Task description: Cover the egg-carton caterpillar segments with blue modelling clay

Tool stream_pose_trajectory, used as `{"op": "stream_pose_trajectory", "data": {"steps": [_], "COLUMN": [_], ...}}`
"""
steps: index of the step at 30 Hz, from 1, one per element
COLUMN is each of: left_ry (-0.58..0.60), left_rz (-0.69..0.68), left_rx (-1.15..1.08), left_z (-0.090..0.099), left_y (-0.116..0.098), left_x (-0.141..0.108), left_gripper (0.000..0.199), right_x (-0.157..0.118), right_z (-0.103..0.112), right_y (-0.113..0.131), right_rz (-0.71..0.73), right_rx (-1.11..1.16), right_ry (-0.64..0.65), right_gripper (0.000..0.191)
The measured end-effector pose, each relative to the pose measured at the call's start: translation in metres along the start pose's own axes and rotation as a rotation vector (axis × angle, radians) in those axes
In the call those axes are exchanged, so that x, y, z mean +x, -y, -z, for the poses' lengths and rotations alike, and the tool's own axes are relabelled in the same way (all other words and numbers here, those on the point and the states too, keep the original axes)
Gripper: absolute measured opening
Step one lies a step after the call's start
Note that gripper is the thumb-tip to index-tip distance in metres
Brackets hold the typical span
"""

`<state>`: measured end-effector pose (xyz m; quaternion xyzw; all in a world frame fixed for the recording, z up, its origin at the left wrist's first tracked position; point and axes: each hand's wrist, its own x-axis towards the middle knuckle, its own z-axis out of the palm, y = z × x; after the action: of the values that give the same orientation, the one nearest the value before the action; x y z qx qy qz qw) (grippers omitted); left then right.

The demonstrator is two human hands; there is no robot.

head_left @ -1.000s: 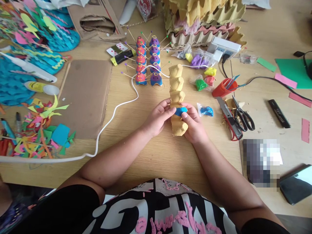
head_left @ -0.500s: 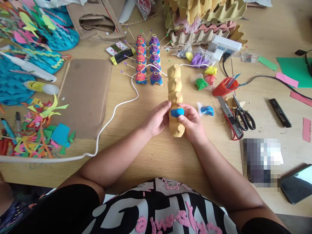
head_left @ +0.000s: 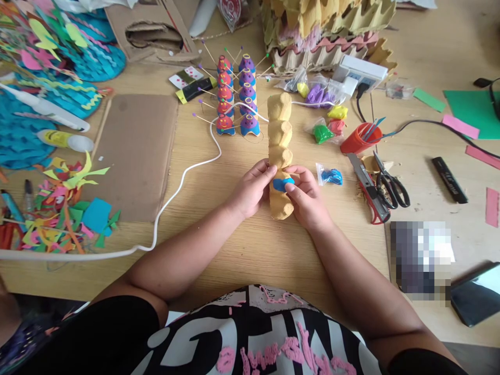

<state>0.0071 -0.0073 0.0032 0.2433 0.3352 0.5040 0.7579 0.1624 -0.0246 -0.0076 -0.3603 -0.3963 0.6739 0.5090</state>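
Left fingers (head_left: 269, 173) pinching yellow carton strip (head_left: 279, 134), right fingers (head_left: 297, 194) gripping its edge, touching blue clay (head_left: 279, 184)

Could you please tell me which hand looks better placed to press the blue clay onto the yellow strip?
Probably the right hand: its thumb rests on the blue clay, while the left hand holds the left edge of the yellow strip.

I see the strip (head_left: 280, 133) in the middle of my view, a rough, yellow-tan length with bumps in a single row, running lengthwise away from me. The clay (head_left: 282, 184), a small, flattened, bright blue piece, lies crosswise on it towards the near end; I can't tell how far it wraps round the sides.
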Motion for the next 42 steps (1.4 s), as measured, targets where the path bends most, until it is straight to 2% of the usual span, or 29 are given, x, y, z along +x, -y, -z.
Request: {"op": "stream_pose_trajectory", "data": {"steps": [3, 9, 24, 32, 42], "left_ry": [-0.029, 0.008, -0.034, -0.021, -0.026], "left_rz": [0.019, -0.01, 0.022, 0.018, -0.09], "left_rx": [-0.005, -0.058, -0.037, -0.022, 0.084], "left_z": [-0.0009, 0.0017, 0.0002, -0.0007, -0.0005], "left_y": [-0.0006, -0.0004, -0.0024, -0.0032, 0.0004], "left_x": [-0.0001, 0.0035, 0.0033, 0.0029, 0.0013], "left_gripper": [0.03, 0.034, 0.029, 0.03, 0.037], "right_x": [-0.0008, -0.0004, 0.0018, 0.0005, -0.0007], "right_z": [-0.0006, -0.0002, 0.0013, 0.0011, 0.0005], "right_y": [0.0019, 0.0031, -0.0019, 0.0004, -0.0007], "right_rz": [-0.013, -0.001, 0.039, 0.021, 0.019], "right_rx": [0.022, 0.032, 0.056, 0.001, -0.01], "right_ry": [-0.004, 0.025, 0.016, -0.004, 0.009], "right_gripper": [0.051, 0.048, 0.041, 0.047, 0.051]}}
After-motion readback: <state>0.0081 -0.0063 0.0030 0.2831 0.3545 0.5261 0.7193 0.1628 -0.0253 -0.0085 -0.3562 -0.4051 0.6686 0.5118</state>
